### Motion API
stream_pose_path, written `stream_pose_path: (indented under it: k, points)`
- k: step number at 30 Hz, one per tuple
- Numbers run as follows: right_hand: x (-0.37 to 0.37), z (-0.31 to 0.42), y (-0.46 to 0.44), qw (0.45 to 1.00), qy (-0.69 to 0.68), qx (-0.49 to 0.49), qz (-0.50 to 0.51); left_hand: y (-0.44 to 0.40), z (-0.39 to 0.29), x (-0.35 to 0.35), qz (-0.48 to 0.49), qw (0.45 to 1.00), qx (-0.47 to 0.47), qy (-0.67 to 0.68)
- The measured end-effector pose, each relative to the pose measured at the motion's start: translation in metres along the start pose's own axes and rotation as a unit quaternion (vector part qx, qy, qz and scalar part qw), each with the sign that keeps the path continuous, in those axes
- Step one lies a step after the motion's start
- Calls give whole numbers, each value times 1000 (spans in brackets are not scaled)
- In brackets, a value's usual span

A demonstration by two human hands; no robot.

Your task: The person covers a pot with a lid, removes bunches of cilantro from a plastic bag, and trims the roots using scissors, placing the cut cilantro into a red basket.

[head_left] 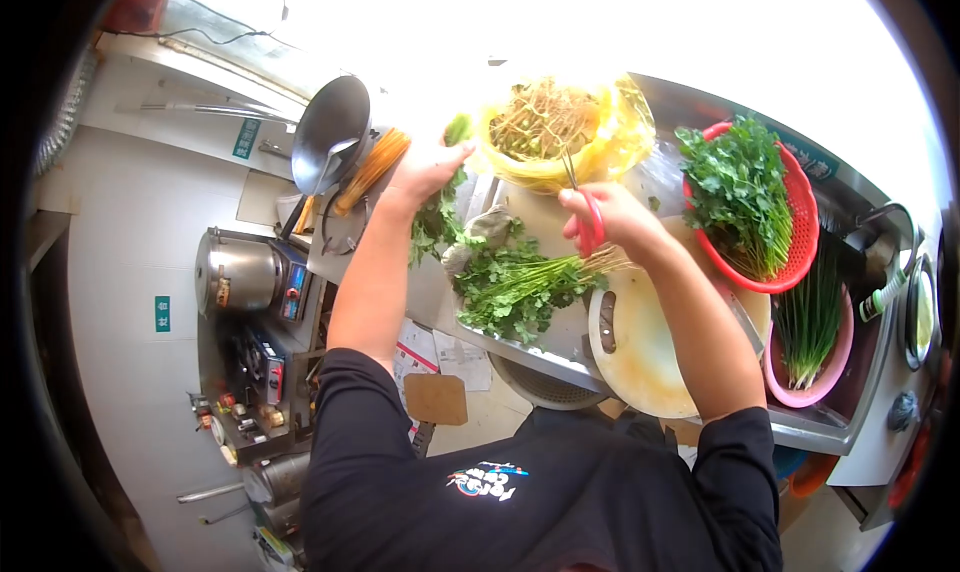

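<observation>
My left hand is closed around a bunch of coriander; its leaves hang below the wrist and pale green stems show above the fingers. In my right hand is a pair of scissors with red handles, its blades pointing up towards a yellow plastic bag. Brownish roots and stem ends fill that bag. Below my hands, more coriander lies on the steel counter, leaves to the left and roots to the right. A greyish cloth touches its leaves.
A round cutting board lies by the counter's front edge. At right stand a red basket of leafy greens and a pink basin of green onions. To the left are a wok, dry noodles and a steel pot.
</observation>
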State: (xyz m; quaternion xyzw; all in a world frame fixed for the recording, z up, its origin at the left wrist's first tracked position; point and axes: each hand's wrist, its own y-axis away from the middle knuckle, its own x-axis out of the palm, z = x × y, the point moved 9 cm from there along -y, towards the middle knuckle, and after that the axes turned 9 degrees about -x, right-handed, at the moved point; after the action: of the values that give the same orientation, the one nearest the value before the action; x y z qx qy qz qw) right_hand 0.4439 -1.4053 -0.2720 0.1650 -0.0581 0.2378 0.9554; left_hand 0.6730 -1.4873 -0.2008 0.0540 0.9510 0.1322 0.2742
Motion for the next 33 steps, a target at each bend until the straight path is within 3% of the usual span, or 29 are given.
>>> stream_pose_path:
  k: [2,3,6,7,9,13,16,18,20,23,24,27,32,33]
  points:
    - [0,-17,30,999,-39,-19,18,13,-35,-9,-117,988,11,-103]
    - [-1,-26,48,996,-83,-18,8,30,-68,-1,-178,972,65,-139]
    - [-8,-56,116,989,-150,-2,-12,65,-144,62,-213,923,285,-150]
    - [-14,-73,137,986,-162,-2,-35,75,-167,94,-171,925,290,-179]
    - [-26,-96,178,981,-176,-3,-75,97,-211,167,-160,820,495,-240]
    - [-47,-142,252,966,-189,40,-171,104,-254,314,-106,732,609,-287]
    - [-61,-157,293,953,-210,51,-212,81,-210,421,70,726,567,-382]
    - [-69,-165,314,942,-236,51,-231,36,-144,460,160,768,418,-458]
    - [-79,-175,331,936,-232,59,-258,15,-127,467,166,806,358,-441]
    - [-83,-187,338,928,-267,49,-255,15,-138,465,225,809,345,-419]
    - [-84,-186,335,931,-267,47,-246,15,-154,453,248,839,355,-329]
    - [-85,-184,329,928,-275,62,-246,12,-175,403,276,927,255,5]
    - [-85,-175,311,942,-240,59,-225,48,-177,289,222,937,206,172]
    - [-82,-174,307,947,-228,64,-216,56,-166,259,170,952,229,111]
